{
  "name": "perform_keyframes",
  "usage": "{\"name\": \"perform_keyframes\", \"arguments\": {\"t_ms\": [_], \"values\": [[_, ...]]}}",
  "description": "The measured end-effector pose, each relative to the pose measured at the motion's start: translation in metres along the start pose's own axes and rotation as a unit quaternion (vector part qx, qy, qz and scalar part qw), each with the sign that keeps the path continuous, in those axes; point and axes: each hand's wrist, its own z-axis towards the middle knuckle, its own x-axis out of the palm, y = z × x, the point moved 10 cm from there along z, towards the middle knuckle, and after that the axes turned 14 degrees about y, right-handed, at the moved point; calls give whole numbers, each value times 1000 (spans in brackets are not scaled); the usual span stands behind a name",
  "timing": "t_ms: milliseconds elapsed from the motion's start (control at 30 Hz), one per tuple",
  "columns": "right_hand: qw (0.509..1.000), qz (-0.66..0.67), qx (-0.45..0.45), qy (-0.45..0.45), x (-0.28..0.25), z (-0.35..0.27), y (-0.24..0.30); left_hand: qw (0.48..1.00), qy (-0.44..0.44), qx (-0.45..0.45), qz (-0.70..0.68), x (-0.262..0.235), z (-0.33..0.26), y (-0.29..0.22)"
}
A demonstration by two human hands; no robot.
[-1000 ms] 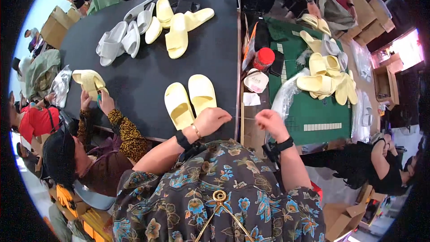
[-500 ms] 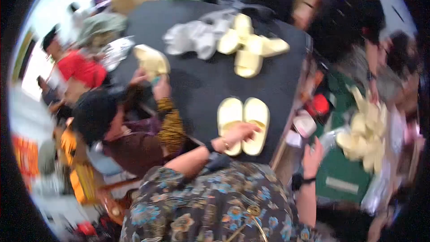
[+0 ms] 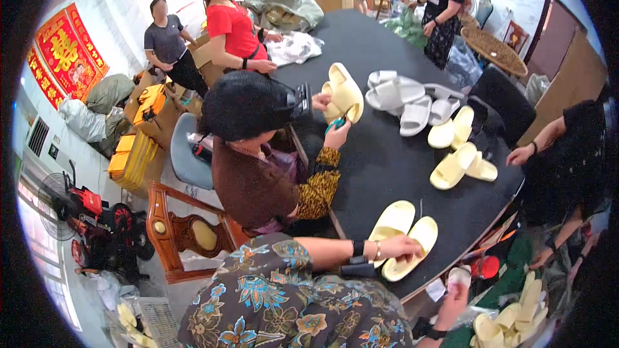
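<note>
A pair of pale yellow slide slippers [image 3: 393,220] lies side by side on the dark table, toes pointing away from me. My left hand [image 3: 398,247] rests across them over their straps, fingers loosely bent and not wrapped round either slipper. Low on the right, off the table's edge, my right hand [image 3: 453,305] is raised with its fingers apart. A small white and pink item [image 3: 460,277] shows just beyond its fingertips; whether they touch it is unclear. More yellow slippers [image 3: 509,319] lie in a heap to the right of that hand.
Beside me on the left, a co-worker holds a yellow slipper [image 3: 345,95] and a teal-handled tool [image 3: 340,124]. Grey slippers [image 3: 403,96] and further yellow ones [image 3: 454,167] lie across the table [image 3: 361,174]. Another person stands at the right edge. A carved wooden chair [image 3: 187,232] stands behind the co-worker.
My view has swung left, shifting the table and slippers rightward in the picture. My left hand stays over the slipper pair. The right hand appears lower, near the white and pink item.
</note>
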Motion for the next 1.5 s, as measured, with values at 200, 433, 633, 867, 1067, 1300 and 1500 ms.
{"name": "perform_keyframes", "arguments": {"t_ms": [200,433,633,867,1067,1300,1500], "values": [[955,164,67,237,121,-21,85,998,36,9,-42,23,8,2],[966,-132,-182,126,112,-11,147,998,-51,8,-39,-15,-16,-10],[910,-240,-240,238,158,-24,128,960,5,-177,218,-31,-34,50],[854,-262,-104,437,215,-44,57,909,148,-258,292,-39,-43,160],[861,-297,-56,409,218,-32,60,755,245,-110,599,-36,-19,152],[881,-372,-95,276,193,-19,117,829,158,-91,529,-51,-7,90],[882,-381,-93,262,193,-14,108,858,142,-88,486,-60,-4,93]]}}
